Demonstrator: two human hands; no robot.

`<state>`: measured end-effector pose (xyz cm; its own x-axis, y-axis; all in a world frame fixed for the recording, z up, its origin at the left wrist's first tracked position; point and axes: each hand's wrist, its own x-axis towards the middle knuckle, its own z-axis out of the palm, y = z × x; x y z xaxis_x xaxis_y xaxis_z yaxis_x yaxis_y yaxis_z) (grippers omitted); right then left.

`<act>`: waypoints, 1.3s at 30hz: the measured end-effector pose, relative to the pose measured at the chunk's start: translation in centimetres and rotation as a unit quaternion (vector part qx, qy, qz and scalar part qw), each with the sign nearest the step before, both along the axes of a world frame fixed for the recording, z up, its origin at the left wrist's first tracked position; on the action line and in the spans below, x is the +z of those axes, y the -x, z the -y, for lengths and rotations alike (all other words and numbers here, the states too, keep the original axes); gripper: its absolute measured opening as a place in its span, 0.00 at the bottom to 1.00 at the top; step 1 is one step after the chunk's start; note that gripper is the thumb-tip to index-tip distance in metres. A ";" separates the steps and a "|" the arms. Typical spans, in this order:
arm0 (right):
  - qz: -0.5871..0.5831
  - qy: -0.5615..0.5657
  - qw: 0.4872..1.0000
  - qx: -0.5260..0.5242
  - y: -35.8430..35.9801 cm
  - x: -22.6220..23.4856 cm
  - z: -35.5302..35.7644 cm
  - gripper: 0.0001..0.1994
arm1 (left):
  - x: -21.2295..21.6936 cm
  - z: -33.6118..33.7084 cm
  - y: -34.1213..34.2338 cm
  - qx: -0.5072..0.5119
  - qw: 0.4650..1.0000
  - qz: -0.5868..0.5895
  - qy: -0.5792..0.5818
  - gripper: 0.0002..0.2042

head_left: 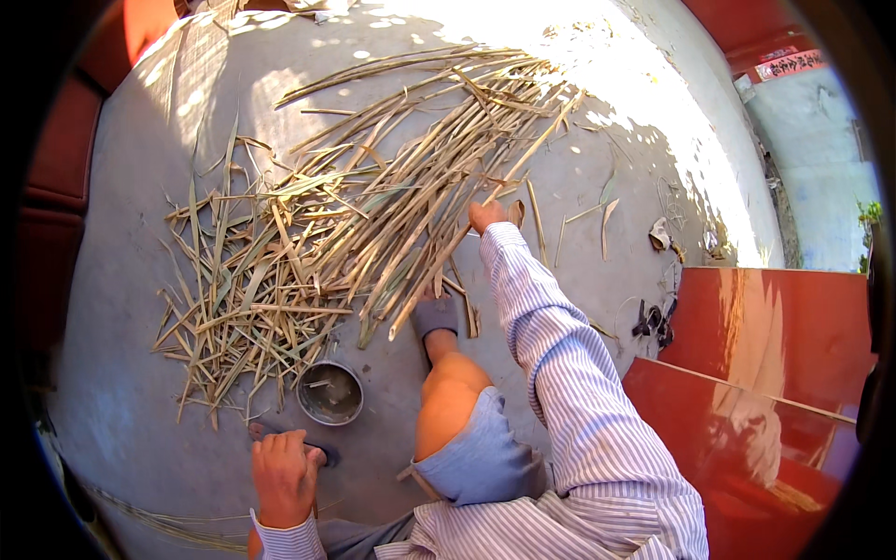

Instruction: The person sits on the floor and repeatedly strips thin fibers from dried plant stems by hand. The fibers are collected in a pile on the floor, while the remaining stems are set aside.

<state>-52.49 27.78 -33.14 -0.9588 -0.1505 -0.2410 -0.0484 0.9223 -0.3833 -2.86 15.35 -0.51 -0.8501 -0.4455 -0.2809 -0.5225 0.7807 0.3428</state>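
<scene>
While right hand [487,217] grips long, straight dry stalk [539,142], left hand [283,474] curls, contents unclear; papery scraps [266,313] lie tangled.

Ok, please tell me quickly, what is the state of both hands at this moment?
Left hand: fingers bent; whether open or closed on something cannot be told.
Right hand: closed, holding a dry stalk.

- Grey floor [597,280], brightly sunlit toward the top
- Glossy red panels [817,331] at right
- Black tangled object [655,320] just beside them
- Green plant [869,213] near the right edge
- Dark red furniture [61,149] at left
</scene>
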 end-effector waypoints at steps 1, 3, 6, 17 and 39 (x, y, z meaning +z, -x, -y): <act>0.027 -0.001 0.999 -0.023 -1.2 4.3 2.1 0.13 | 0.4 -0.4 -1.2 0.021 0.999 -0.001 0.028 0.15; 0.092 0.373 0.885 -0.261 3.7 2.8 -4.5 0.11 | -0.5 0.7 0.1 -0.008 0.996 -0.071 0.050 0.15; 0.118 0.671 0.671 -0.294 -0.9 17.9 0.8 0.12 | 1.1 0.7 -1.7 0.068 0.976 -0.158 0.132 0.13; 0.076 0.757 0.598 -0.254 -15.3 30.5 -0.2 0.10 | 18.1 -8.8 2.4 -0.061 0.874 -0.363 0.318 0.14; 0.333 0.761 0.556 0.044 -25.5 39.4 -5.3 0.08 | 19.7 -6.0 -4.5 -0.109 0.914 -0.158 0.356 0.14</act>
<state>-27.02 33.09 6.25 -0.7060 -0.7050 -0.0668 0.5517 -0.4883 -0.6762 1.65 21.35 19.22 -0.9291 -0.2297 0.2898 -0.2902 0.9386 -0.1866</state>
